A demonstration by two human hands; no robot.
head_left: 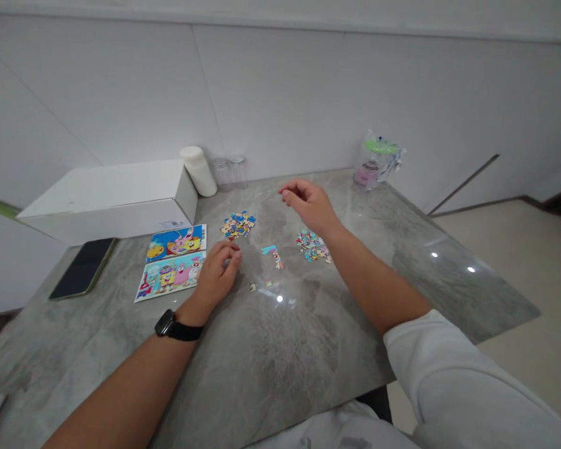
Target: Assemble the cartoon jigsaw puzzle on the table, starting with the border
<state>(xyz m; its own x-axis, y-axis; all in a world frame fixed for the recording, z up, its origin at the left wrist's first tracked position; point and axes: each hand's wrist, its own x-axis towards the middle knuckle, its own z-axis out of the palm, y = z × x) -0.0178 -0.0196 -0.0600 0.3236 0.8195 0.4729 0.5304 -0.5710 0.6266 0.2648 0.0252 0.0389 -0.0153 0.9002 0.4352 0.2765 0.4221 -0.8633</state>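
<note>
My right hand point(308, 202) is raised over the table, its thumb and fingertips pinched together. Whatever may be between them is too small to make out. Below its wrist lies a heap of light-coloured puzzle pieces point(312, 246). My left hand point(219, 269) rests on the table with loosely bent fingers, thumb apart, and nothing visible in it. It lies at the right edge of a printed picture card point(171, 274). Between the hands is a small joined corner of puzzle point(273, 254). Nearer me are two loose pieces point(253, 287). A second, bluer heap of pieces point(238, 224) sits beyond my left hand.
A white box point(116, 193) stands at the back left, beside a white bottle point(199, 171) and two clear glasses point(237, 171). A dark phone point(84, 267) lies at left. A plastic-wrapped container with a green lid point(378, 163) stands at the back right of the grey table point(280, 355).
</note>
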